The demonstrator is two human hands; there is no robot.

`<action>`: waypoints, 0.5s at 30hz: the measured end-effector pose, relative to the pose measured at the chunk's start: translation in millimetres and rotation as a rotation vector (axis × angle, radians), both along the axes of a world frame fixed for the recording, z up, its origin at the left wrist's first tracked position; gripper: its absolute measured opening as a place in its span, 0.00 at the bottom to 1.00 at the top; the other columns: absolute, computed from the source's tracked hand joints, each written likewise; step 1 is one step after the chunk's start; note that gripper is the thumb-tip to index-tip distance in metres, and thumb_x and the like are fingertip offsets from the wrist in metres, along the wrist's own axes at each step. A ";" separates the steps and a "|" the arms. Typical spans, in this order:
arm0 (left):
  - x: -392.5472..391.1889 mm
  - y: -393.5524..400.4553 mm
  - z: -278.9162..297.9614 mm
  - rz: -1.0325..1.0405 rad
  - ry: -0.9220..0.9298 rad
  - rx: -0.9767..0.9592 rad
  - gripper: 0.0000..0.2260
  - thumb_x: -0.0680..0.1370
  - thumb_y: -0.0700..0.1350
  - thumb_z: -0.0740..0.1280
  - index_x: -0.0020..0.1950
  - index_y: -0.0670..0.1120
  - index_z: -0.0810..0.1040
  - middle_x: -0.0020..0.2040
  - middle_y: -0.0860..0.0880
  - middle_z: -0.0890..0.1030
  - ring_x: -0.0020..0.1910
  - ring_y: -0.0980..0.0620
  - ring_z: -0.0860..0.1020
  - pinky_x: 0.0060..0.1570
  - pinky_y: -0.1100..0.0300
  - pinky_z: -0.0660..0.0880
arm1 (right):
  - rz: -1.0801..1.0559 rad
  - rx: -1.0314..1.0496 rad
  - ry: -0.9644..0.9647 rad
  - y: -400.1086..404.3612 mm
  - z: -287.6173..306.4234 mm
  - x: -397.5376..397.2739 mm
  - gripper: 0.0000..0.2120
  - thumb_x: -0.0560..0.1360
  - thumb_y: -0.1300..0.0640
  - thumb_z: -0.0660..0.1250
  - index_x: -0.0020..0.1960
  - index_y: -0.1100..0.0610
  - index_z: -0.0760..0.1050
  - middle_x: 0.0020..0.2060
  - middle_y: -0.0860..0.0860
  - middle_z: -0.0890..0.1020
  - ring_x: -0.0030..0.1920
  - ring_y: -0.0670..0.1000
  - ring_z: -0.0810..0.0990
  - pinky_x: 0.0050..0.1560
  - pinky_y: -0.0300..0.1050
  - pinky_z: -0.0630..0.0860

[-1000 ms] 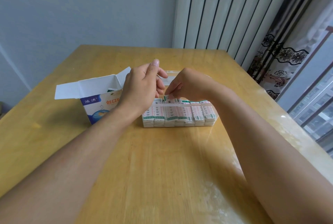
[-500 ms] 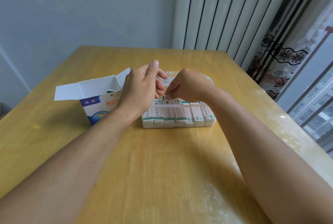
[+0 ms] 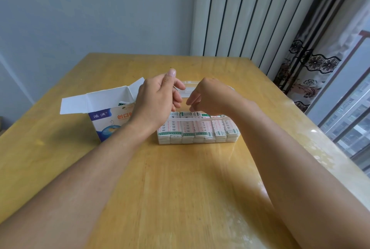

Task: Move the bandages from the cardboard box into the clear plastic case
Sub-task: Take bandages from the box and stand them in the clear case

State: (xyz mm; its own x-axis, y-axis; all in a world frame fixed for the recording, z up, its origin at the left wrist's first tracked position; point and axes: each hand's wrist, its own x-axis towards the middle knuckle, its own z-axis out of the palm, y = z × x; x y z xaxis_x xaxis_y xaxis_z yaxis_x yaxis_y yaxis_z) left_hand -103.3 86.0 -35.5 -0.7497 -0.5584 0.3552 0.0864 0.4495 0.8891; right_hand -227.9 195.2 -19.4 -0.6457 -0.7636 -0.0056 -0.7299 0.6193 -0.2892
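Observation:
A clear plastic case (image 3: 200, 142) sits mid-table, packed with rows of white, green and pink bandages (image 3: 188, 128). Its transparent lid (image 3: 189, 88) stands open behind my hands. To its left is the open white and blue cardboard box (image 3: 106, 117), flaps up, with a few bandages showing inside. My left hand (image 3: 156, 102) hovers over the case's left end, thumb raised and fingers curled around something thin that I cannot identify. My right hand (image 3: 212, 96) hangs just above the back row of bandages, fingers curled down and closed, with nothing seen in them.
The wooden table (image 3: 180, 188) stretches toward me between my forearms. A striped white panel (image 3: 240, 18) and a patterned curtain (image 3: 306, 72) stand behind the far right corner. A window (image 3: 350, 112) runs along the table's right edge.
My right hand has lifted slightly off the bandages it was touching. The left hand has stayed nearly still.

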 end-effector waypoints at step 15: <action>0.5 1.3 -0.4 0.004 0.006 -0.006 0.22 0.87 0.52 0.54 0.45 0.44 0.81 0.32 0.48 0.81 0.31 0.53 0.80 0.33 0.63 0.76 | 0.074 0.251 -0.116 17.3 10.4 -5.6 0.34 0.73 0.76 0.56 0.71 0.48 0.75 0.62 0.46 0.82 0.60 0.49 0.80 0.60 0.44 0.78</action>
